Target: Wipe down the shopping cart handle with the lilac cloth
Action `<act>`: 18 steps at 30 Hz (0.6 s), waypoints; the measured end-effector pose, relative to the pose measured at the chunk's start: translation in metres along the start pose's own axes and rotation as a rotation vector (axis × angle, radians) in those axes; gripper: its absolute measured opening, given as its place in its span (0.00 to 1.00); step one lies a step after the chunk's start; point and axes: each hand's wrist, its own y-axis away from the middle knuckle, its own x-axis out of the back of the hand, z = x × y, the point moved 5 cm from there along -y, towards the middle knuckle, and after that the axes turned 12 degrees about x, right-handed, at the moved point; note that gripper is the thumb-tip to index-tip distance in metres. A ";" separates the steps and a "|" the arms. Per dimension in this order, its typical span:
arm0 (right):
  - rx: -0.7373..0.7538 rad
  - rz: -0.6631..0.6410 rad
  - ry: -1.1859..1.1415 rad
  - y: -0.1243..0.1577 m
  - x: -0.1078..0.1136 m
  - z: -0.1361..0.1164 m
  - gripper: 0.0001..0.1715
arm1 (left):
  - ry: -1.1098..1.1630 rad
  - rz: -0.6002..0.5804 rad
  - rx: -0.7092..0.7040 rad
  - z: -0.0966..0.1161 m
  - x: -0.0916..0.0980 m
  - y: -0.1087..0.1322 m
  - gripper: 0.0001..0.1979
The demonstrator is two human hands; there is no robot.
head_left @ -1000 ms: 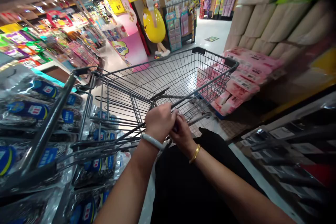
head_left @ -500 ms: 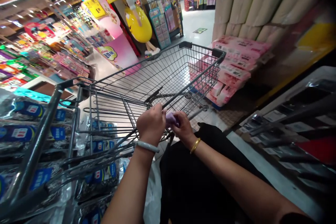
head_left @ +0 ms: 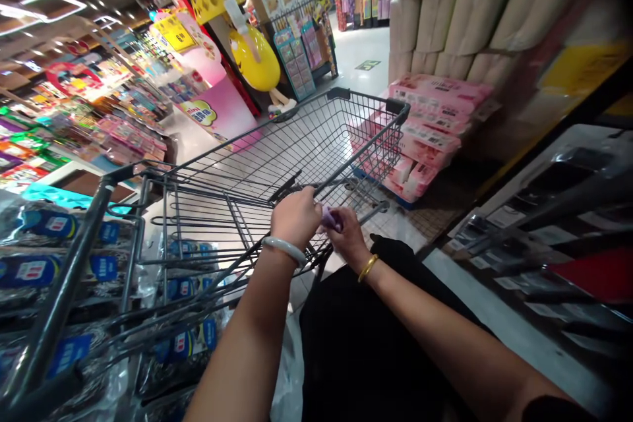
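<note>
Both of my hands meet over the near side of a grey wire shopping cart [head_left: 277, 138]. A small, soft-looking purple item [head_left: 330, 217] is pinched between them; its exact kind I cannot make out. My left hand [head_left: 295, 216], with a pale bangle at the wrist, is closed at the item's left end, its fingertips mostly hidden behind the hand. My right hand [head_left: 350, 237], wearing a gold bracelet, has its fingers curled around the other end. The part of the cart basket that shows holds nothing I can see.
Packs in clear wrap with blue labels [head_left: 52, 223] lie at the left beside the cart handle [head_left: 64, 277]. Pink packs [head_left: 425, 138] and tall paper rolls [head_left: 440, 20] are stacked right of the cart. Hanging packaged goods [head_left: 534, 231] line the right. A yellow mascot display [head_left: 254, 56] stands ahead.
My left hand has shifted a little right and up, its wrist turning. The purple item now shows less between the hands. The cart and surroundings sit slightly further left in view.
</note>
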 end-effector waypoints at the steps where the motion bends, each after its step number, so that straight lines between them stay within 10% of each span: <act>1: -0.076 0.004 0.019 0.007 0.001 0.014 0.15 | -0.004 0.004 -0.004 0.003 -0.001 -0.001 0.12; 5: -0.220 0.066 0.009 0.009 0.010 0.023 0.17 | -0.040 -0.001 0.015 0.012 -0.002 -0.010 0.16; 10: 0.006 0.152 -0.061 -0.034 0.020 -0.024 0.15 | -0.022 -0.066 -0.008 0.027 0.004 -0.028 0.18; 18: -0.309 0.197 -0.025 -0.026 0.035 0.034 0.16 | -0.034 -0.010 -0.006 0.046 -0.001 -0.030 0.15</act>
